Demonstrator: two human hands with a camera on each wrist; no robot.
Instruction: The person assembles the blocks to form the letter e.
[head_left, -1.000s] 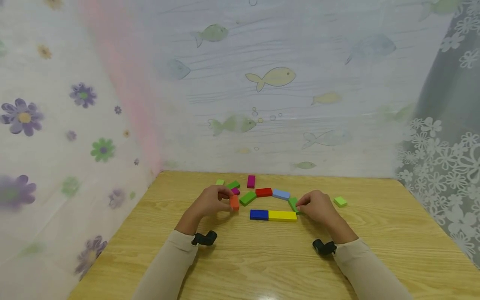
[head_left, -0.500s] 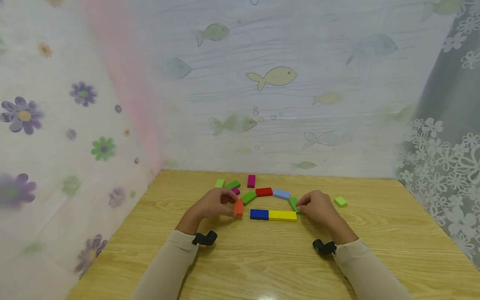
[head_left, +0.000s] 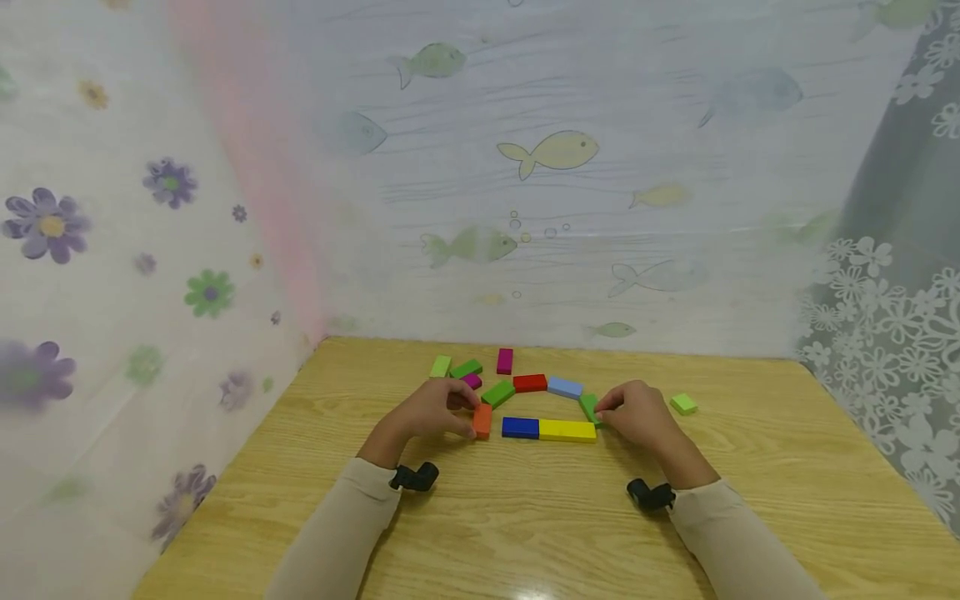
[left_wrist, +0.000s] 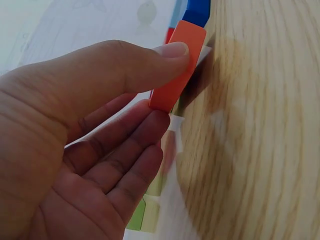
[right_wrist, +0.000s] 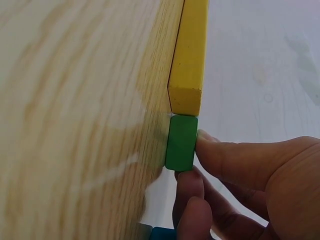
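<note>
My left hand point(head_left: 433, 412) pinches an orange block point(head_left: 482, 422) between thumb and fingertips, close to the table; the left wrist view shows the thumb flat on the orange block point(left_wrist: 180, 75). A green block point(head_left: 497, 395) lies just beyond it. On the other side, my right hand point(head_left: 636, 414) holds a second green block point(head_left: 588, 407) by its edges. Seen from the right wrist, this green block point(right_wrist: 181, 142) has its end right at the end of the yellow block point(right_wrist: 188, 65). A red block point(head_left: 529, 383) and a light blue block point(head_left: 564, 387) continue a curve between the two green ones.
Dark blue point(head_left: 520, 427) and yellow blocks lie end to end in front of the curve. Magenta point(head_left: 505, 361), green point(head_left: 467, 368) and lime point(head_left: 441, 366) blocks lie farther back. Another lime block point(head_left: 683, 404) sits right of my right hand. A printed curtain point(head_left: 555, 208) hangs behind the table.
My left hand has moved the orange block right and nearer to me, toward the left end of the curve. The right hand stays on its green block.
</note>
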